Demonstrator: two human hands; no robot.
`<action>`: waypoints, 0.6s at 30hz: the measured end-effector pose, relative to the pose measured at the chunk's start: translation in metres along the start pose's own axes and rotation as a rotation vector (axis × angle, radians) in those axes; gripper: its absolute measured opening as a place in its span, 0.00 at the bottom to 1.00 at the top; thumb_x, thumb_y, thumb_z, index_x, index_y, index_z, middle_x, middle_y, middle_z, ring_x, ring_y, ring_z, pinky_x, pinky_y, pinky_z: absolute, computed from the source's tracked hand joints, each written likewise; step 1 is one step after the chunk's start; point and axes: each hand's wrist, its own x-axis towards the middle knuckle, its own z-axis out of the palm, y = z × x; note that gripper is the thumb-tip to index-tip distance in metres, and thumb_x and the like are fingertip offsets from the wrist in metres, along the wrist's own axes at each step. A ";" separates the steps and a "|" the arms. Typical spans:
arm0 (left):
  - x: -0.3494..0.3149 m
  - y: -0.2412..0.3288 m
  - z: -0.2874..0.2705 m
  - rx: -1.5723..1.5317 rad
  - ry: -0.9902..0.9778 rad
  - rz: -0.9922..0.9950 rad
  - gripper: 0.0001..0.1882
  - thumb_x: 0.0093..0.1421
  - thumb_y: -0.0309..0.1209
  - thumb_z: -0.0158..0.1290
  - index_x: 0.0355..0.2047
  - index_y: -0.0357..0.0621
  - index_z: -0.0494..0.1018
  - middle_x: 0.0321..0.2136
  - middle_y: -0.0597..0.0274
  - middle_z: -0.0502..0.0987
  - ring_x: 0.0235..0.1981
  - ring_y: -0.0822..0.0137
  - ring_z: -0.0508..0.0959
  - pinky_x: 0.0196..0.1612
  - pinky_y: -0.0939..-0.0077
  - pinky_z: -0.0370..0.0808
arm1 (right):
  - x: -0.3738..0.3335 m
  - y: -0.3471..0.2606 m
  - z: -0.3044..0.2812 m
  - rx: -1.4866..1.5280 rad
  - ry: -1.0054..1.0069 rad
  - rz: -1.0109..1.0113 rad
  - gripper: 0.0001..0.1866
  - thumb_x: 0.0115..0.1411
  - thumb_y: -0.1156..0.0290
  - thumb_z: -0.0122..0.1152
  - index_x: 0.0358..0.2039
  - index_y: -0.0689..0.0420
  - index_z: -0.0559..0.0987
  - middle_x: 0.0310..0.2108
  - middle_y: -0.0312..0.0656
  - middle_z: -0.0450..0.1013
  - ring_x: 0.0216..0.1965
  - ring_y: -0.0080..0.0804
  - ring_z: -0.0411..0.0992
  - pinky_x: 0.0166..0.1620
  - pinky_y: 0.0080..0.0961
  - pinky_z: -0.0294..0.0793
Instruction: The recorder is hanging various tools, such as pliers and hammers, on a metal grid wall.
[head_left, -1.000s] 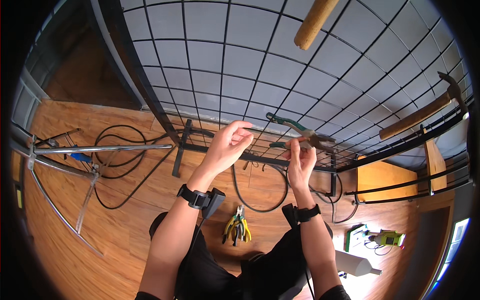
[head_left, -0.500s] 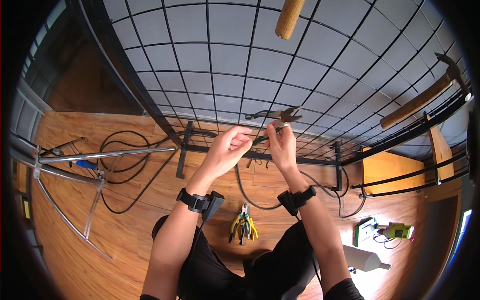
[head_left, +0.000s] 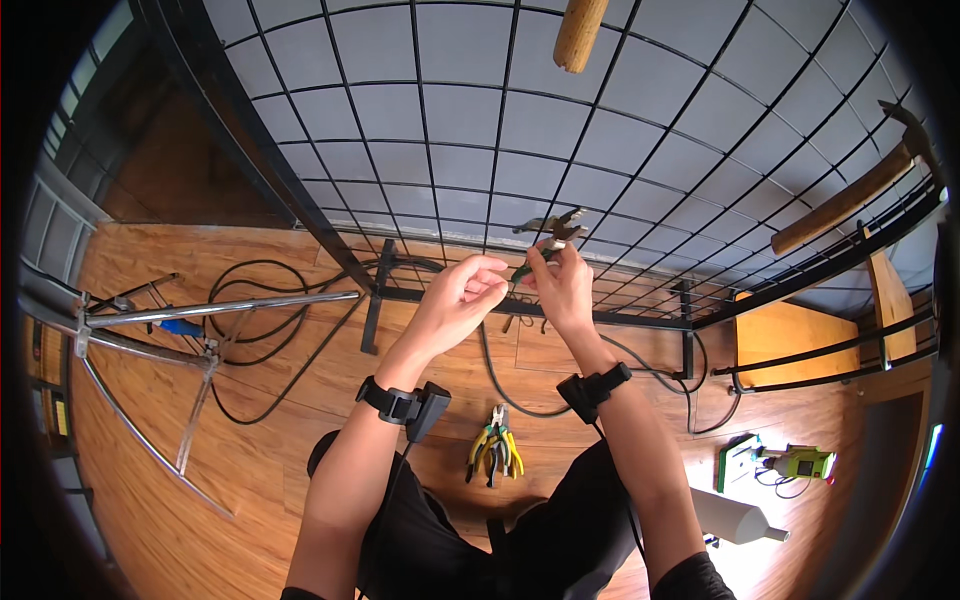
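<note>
A pair of pliers (head_left: 570, 229) with dark green handles is in my right hand (head_left: 566, 290), in front of the black wire grid (head_left: 420, 112). Its handles are spread apart and its metal jaws point up and to the right. My right thumb and fingers are closed on the lower handle. Close to that handle's end, my left hand (head_left: 455, 305) is half curled, thumb and fingers apart, with nothing visible in it. Whether its thumb touches the handle I cannot tell. Several pliers (head_left: 494, 452) with yellow and black handles lie on the floor between my legs.
A wooden handle (head_left: 580, 35) hangs at the top of the grid, a hammer (head_left: 845, 200) at its right. Black cable (head_left: 250, 345) coils on the wooden floor beside a chrome stand (head_left: 220, 308). A green tool (head_left: 800, 463) and a grey bottle-shaped object (head_left: 738, 518) lie at lower right.
The pliers have tilted a little in my right hand, and their handles look closer together. My left hand has barely moved. The whole view has shifted slightly.
</note>
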 end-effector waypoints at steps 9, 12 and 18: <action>0.002 0.003 0.000 -0.005 -0.027 -0.022 0.16 0.62 0.34 0.53 0.48 0.38 0.71 0.37 0.54 0.78 0.39 0.65 0.78 0.44 0.73 0.75 | -0.005 0.016 -0.001 -0.116 0.063 -0.014 0.15 0.57 0.65 0.63 0.34 0.66 0.75 0.19 0.43 0.77 0.24 0.28 0.79 0.26 0.21 0.73; 0.000 -0.004 -0.002 0.028 -0.037 -0.047 0.17 0.62 0.34 0.53 0.48 0.37 0.71 0.38 0.54 0.78 0.40 0.64 0.78 0.45 0.73 0.75 | -0.010 0.017 -0.001 -0.114 0.042 -0.020 0.15 0.57 0.67 0.64 0.36 0.67 0.75 0.22 0.43 0.77 0.25 0.24 0.79 0.26 0.20 0.72; 0.000 -0.008 -0.002 0.024 -0.103 -0.049 0.20 0.61 0.35 0.54 0.48 0.36 0.70 0.38 0.52 0.78 0.41 0.64 0.78 0.45 0.72 0.75 | -0.016 0.026 -0.008 -0.202 0.094 -0.093 0.14 0.55 0.68 0.66 0.36 0.64 0.77 0.23 0.44 0.77 0.21 0.26 0.76 0.27 0.22 0.73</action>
